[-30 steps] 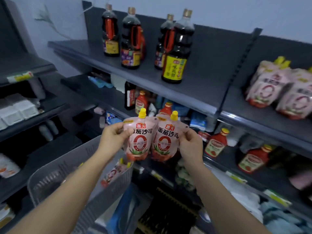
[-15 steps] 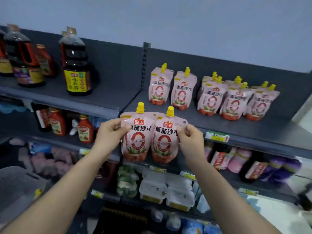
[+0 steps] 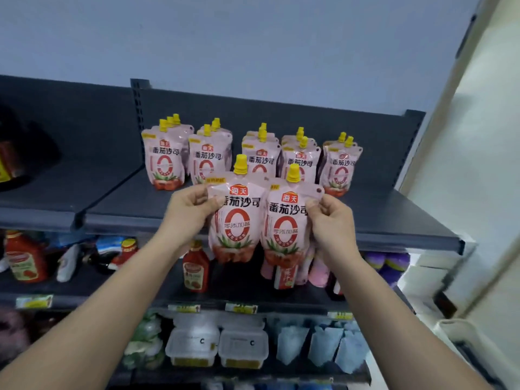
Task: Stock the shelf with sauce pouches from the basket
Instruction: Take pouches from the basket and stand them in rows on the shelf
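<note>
Facing the top shelf (image 3: 388, 220) head on, scanned it from the far left. Passed a dark bottle (image 3: 17, 156), too blurred to read, on the neighbouring shelf board. Noted beneath it a red ketchup bottle (image 3: 24, 257) on the second shelf (image 3: 84, 285), and a price tag (image 3: 33, 301) on the rail below. Found five clusters of stocked pouches (image 3: 164, 161) standing upright toward the back of the top shelf, two or three deep, labels outward, yellow caps up. Pinched the left pouch (image 3: 236, 220) at its upper left corner with the left hand (image 3: 188, 212), thumb across the front, fingers curled behind. Held it upright with its right edge touching the right pouch (image 3: 287, 229). Gripped that one at its upper right corner with the right hand (image 3: 332, 220), thumb pressed on the front just beside the small punched hole, fingers curled. Held both clear of the shelf board, in front of its front edge, with their bottoms hanging down over the second shelf. Saw a second ketchup bottle (image 3: 195, 270) just below the left hand. Made out two clear lidded boxes (image 3: 192, 347) lower down, then pale blue packets (image 3: 318, 347) just beside them. Ended at purple packs (image 3: 391, 263) on the second shelf's right end, near a pale wall (image 3: 478, 192).
</note>
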### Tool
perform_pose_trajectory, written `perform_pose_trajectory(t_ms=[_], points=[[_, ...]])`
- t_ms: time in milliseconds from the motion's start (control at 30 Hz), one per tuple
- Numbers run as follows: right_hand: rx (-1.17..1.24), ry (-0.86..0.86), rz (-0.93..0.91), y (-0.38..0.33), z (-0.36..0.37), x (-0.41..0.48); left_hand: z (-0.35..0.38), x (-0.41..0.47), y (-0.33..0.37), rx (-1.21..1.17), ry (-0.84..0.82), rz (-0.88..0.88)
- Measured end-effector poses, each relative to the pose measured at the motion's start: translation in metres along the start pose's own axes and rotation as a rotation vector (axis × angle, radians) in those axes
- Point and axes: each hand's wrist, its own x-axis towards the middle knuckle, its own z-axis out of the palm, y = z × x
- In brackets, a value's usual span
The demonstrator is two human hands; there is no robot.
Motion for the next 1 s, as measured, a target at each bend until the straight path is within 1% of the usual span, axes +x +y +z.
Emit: perform_pose_trajectory(t_ms=[133,367,600,767,1000], points=[[-0.001,0.053,-0.033,0.004,-0.031,0.038,0.042,0.032,-0.005,-0.019,-0.086,0.034],[0.064,0.123,-0.082,0.009,-0.075,0.117,0.120,0.098,-0.018,-0.111,-0.211,0.070],[0.038,0.166,-0.043,0.025,-0.099,0.189,0.178,0.146,-0.037,-0.035,-0.259,0.037],[0.033,0.146,0.015,0.048,-0.111,0.225,0.207,0.161,-0.053,-0.006,-0.276,-0.005],[0.067,0.042,0.080,0.072,-0.120,0.262,0.238,0.161,-0.071,0.024,-0.278,-0.008]])
